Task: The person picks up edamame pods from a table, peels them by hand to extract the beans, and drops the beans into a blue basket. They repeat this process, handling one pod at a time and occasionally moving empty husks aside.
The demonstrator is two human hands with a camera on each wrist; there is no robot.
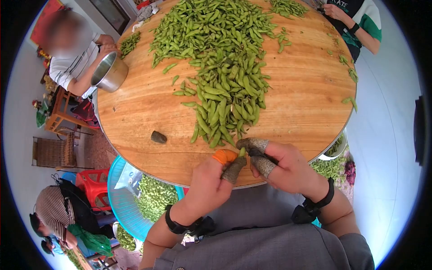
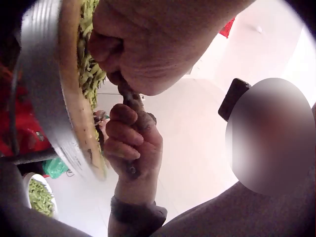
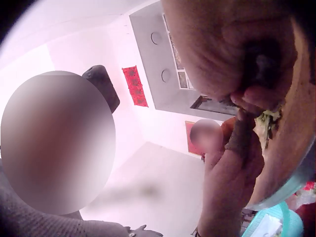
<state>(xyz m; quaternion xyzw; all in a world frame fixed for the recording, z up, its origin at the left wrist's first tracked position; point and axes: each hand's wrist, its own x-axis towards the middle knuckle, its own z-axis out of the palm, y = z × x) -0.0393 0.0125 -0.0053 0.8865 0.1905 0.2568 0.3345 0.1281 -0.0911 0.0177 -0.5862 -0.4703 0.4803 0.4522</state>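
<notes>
My left hand [image 1: 209, 177] pinches a green soybean pod [image 1: 242, 152] between the thumb and forefinger, just over the table's near edge. An orange cover is on that forefinger and a grey one on the thumb. My right hand [image 1: 290, 168], with grey speckled covers on thumb and forefinger, meets the left at the pod, its fingertips gripping at the pod's end. In the left wrist view the right hand's other fingers [image 2: 122, 131] are curled in. A long heap of soybean pods [image 1: 229, 85] reaches down the table almost to my fingertips.
A loose dark finger cover [image 1: 158, 137] lies left on the round wooden table [image 1: 306, 99]. A metal pot [image 1: 110, 74] stands at its left rim by a seated person. Below is a turquoise basket [image 1: 114, 184] with shelled beans [image 1: 155, 195]. Another person [image 1: 360, 27] is at the far right.
</notes>
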